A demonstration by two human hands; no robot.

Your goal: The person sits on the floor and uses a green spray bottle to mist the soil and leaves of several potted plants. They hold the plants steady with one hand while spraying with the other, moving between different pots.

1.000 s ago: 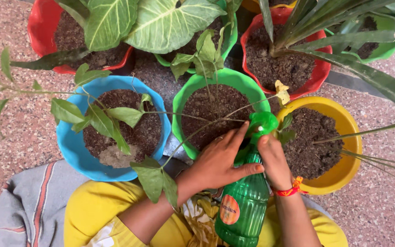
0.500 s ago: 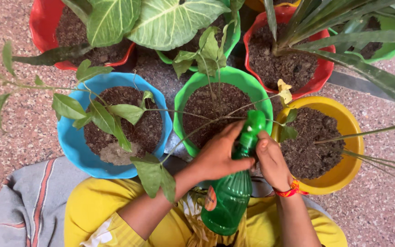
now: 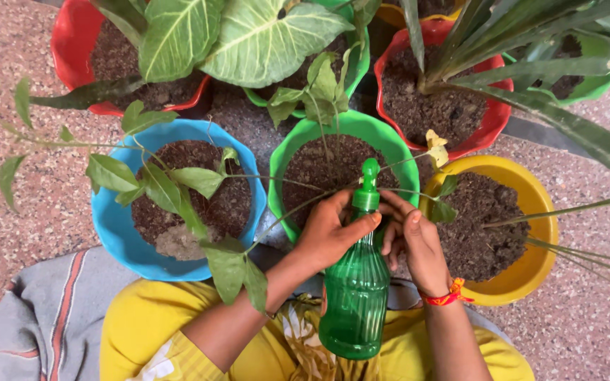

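A single camera, worn on the person's head, looks almost straight down from close above onto the person's own lap and forearms and the speckled floor in front. The view faces forward over the hands towards a cluster of plant pots, whose farthest ones are cut by the top edge.

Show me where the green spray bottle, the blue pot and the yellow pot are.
green spray bottle (image 3: 356, 296): head view, on its ribbed body.
blue pot (image 3: 111, 219): head view, on its left rim.
yellow pot (image 3: 531, 190): head view, on its right rim.
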